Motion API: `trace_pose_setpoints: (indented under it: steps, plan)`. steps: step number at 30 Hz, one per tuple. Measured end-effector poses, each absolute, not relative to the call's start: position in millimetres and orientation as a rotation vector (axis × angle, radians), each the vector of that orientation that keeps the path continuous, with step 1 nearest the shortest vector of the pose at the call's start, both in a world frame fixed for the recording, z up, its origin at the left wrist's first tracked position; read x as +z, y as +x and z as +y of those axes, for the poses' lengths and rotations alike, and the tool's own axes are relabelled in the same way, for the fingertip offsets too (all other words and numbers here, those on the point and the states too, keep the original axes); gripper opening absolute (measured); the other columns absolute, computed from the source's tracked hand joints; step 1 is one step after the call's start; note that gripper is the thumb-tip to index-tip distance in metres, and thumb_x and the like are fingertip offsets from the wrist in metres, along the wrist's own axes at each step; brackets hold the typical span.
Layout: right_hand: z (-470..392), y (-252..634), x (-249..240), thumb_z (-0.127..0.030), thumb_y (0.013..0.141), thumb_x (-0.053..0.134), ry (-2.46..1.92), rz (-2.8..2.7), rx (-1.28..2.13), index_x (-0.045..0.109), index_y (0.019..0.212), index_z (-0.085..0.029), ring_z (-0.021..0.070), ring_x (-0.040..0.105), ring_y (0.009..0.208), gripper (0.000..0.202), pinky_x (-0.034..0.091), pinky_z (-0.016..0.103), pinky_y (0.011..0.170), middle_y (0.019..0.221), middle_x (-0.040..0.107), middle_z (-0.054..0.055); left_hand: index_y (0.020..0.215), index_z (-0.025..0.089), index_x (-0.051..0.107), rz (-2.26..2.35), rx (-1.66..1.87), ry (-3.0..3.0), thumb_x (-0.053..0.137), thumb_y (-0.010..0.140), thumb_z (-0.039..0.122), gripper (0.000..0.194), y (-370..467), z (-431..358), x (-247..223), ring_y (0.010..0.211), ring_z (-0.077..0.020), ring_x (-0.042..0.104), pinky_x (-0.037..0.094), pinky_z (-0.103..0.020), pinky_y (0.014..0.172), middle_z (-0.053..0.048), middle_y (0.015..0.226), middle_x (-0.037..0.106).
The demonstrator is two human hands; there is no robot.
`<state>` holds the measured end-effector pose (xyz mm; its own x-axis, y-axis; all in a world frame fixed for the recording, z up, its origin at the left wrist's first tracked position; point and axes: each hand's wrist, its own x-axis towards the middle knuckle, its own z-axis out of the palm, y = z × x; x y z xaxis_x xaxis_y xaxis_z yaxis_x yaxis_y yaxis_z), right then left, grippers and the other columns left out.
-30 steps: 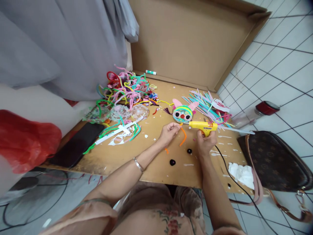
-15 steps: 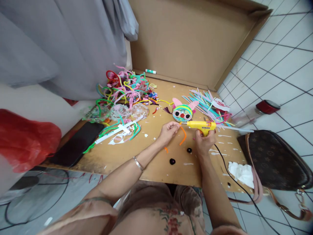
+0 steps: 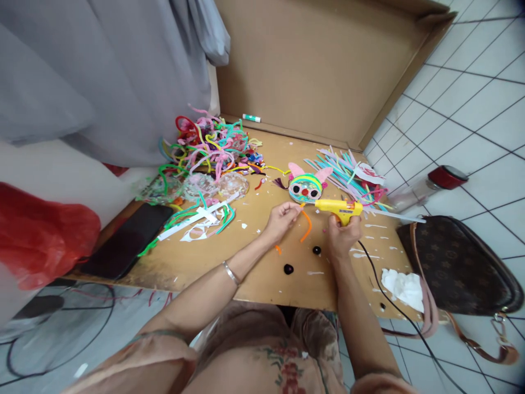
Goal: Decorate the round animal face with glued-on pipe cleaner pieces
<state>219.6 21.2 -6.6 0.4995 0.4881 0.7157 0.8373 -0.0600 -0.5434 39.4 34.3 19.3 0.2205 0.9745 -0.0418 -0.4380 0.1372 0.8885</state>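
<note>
My left hand (image 3: 284,220) pinches the upper end of a curved orange pipe cleaner (image 3: 307,225), whose free end hangs down to the right. Wrapped round the handle of a yellow hot glue gun (image 3: 338,207), my right hand (image 3: 344,236) keeps it level, nozzle pointing left at the pinched end. Whether the nozzle touches the orange piece I cannot tell. Just beyond lies a round animal face (image 3: 305,187) with pink ears, black-and-white eyes and a red nose. Two black round pieces (image 3: 289,269) and a short orange scrap (image 3: 278,249) lie nearer me on the table.
Tangled pipe cleaners (image 3: 213,142) heap at the back left, straight ones (image 3: 340,169) at the back right. A black phone (image 3: 127,241) lies left. A power cord (image 3: 381,284), crumpled tissue (image 3: 404,289), brown handbag (image 3: 463,262) and red-lidded bottle (image 3: 447,177) are right. Cardboard (image 3: 320,71) stands behind.
The glue gun's nozzle has drawn slightly to the right, away from the left fingers. Both hands keep their grips, and the view has shifted very slightly.
</note>
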Motion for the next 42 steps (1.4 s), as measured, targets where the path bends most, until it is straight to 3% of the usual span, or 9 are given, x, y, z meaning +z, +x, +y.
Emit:
trace_pose_setpoints:
  steps: [3,7,12,14,20,28,42]
  plan:
    - [21,220,-3,-0.038,0.069,0.055,-1.715,-1.063,-0.388,0.057,0.086,-0.019,0.0182,0.048,0.055,0.025,0.043,0.033,0.06,0.061,0.048,-0.002,0.072,0.015,0.067,0.762,1.257,0.871,0.081,0.065,0.043,0.032,39,36,19,0.047,-0.004,0.036,0.026,-0.02,0.049,0.006,0.054,0.051]
    - [20,219,-2,-0.037,0.067,0.056,-1.682,-1.045,-0.337,0.055,0.082,-0.02,0.0162,0.045,0.051,0.022,0.043,0.031,0.058,0.058,0.045,-0.005,0.072,0.015,0.072,0.767,1.381,0.8,0.086,0.061,0.035,0.027,33,43,23,0.069,-0.0085,0.056,0.041,-0.022,0.068,0.0,0.075,0.069]
    - [21,218,-8,-0.036,0.067,0.057,-1.617,-1.155,-0.327,0.055,0.081,-0.022,0.0178,0.049,0.053,0.02,0.046,0.033,0.057,0.06,0.048,-0.003,0.079,0.014,0.073,0.728,1.339,0.608,0.088,0.061,0.03,0.028,24,52,29,0.047,-0.0031,0.037,0.026,-0.019,0.046,0.008,0.055,0.052]
    - [21,217,-10,-0.036,0.067,0.058,-1.577,-1.224,-0.338,0.053,0.079,-0.022,0.0178,0.05,0.052,0.019,0.047,0.033,0.056,0.06,0.048,-0.003,0.077,0.014,0.071,0.723,1.351,0.559,0.088,0.062,0.025,0.025,23,53,30,0.046,-0.0022,0.038,0.026,-0.018,0.044,0.008,0.055,0.052]
    - [19,209,-12,-0.035,0.07,0.06,-1.486,-1.372,-0.423,0.055,0.078,-0.022,0.0181,0.054,0.053,0.016,0.049,0.032,0.055,0.06,0.053,-0.001,0.08,0.013,0.068,0.637,1.261,0.363,0.079,0.073,0.011,0.013,20,53,36,0.057,-0.003,0.057,0.048,-0.015,0.059,0.004,0.068,0.064]
    - [18,203,-15,-0.036,0.073,0.06,-1.436,-1.54,-0.489,0.058,0.09,-0.02,0.02,0.059,0.055,0.023,0.049,0.032,0.054,0.065,0.059,0.002,0.076,0.01,0.064,0.607,1.278,0.377,0.074,0.077,0.005,0.011,20,54,37,0.053,-0.001,0.053,0.043,-0.012,0.052,0.004,0.065,0.06]
    - [18,202,-12,-0.03,0.075,0.057,-1.369,-1.611,-0.51,0.06,0.089,-0.019,0.0195,0.06,0.057,0.018,0.051,0.031,0.056,0.068,0.062,0.003,0.076,0.011,0.064,0.583,1.261,0.405,0.071,0.08,0.005,0.01,19,52,39,0.055,-0.0008,0.052,0.04,-0.011,0.051,0.004,0.065,0.058]
